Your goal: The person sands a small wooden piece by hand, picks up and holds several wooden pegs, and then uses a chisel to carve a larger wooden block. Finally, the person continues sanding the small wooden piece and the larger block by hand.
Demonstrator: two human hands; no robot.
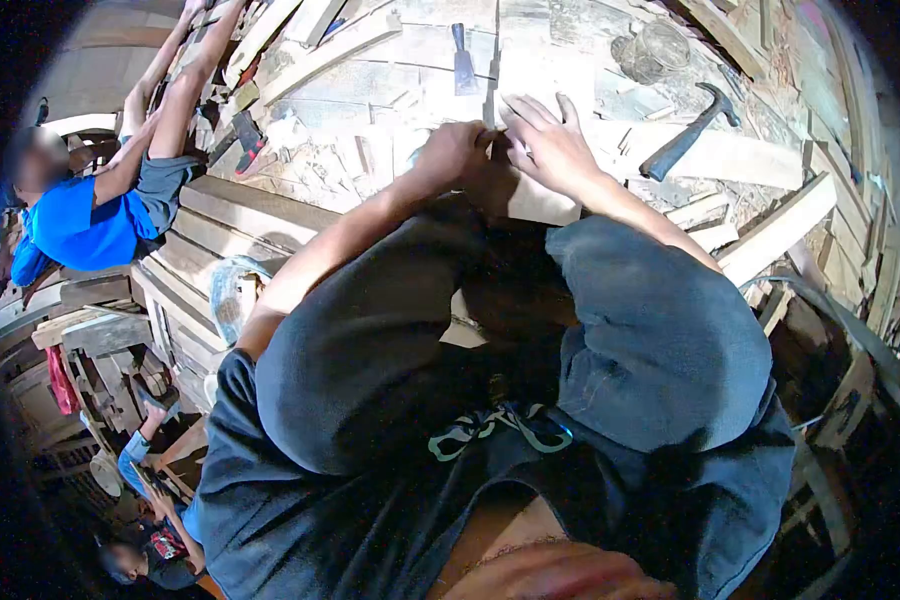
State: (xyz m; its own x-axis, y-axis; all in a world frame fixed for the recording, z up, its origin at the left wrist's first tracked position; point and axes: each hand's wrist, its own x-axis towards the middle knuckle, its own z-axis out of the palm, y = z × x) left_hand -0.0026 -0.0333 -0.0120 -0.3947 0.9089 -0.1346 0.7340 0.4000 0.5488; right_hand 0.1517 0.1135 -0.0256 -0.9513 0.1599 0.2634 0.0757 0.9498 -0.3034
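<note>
My left hand (pixel 450 152) is closed, pinching a thin blade (pixel 489 108); my right hand (pixel 553 145), fingers spread, presses the wood piece (pixel 530 195) beside it. Blade runs straight away from me, hammer (pixel 692 130) farther right.

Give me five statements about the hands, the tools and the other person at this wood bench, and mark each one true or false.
1. The hammer lies on the wood to the right of the right hand. True.
2. The left hand grips the hammer. False: it is closed at a narrow wood strip, apart from the hammer.
3. A chisel lies beyond the hands. True.
4. The right hand is a clenched fist. False: its fingers are spread on the wood.
5. The person in the blue shirt sits on the right. False: on the left.
</note>
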